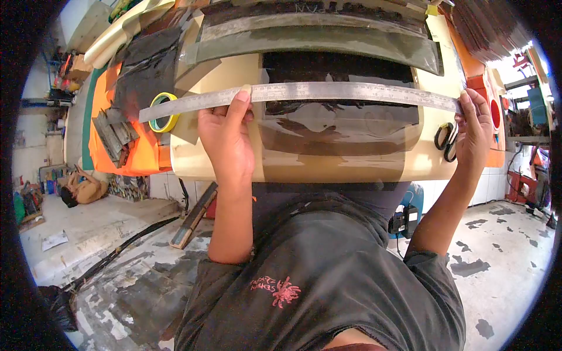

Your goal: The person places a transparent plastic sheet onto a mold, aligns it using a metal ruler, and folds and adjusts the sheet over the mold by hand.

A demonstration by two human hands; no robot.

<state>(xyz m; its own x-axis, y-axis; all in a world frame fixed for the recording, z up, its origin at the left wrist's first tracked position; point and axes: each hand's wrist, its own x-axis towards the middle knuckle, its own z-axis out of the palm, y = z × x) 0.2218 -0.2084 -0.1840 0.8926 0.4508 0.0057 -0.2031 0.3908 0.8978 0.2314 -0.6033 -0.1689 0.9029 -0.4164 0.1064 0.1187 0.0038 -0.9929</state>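
Note:
A long metal ruler (pixel 333 90) is held crosswise above the table by both of my hands. My left hand (pixel 227 137) pinches it left of the middle, thumb on top. At its right end, my right hand (pixel 475 126) grips it between thumb and fingers. Beneath the ruler lies a dark translucent sheet (pixel 333 131), hanging toward the table's front edge. Black-handled scissors (pixel 446 140) lie beside my right hand, their blades hidden. A yellow roll of tape (pixel 170 124) sits under the ruler's left part.
Folded dark green and grey sheets (pixel 316 47) lie across the back of the table. Dark strips (pixel 115 137) rest on orange material (pixel 149 155) at left. A red container (pixel 494 111) stands at right. Another person (pixel 88 187) lies on the floor at far left.

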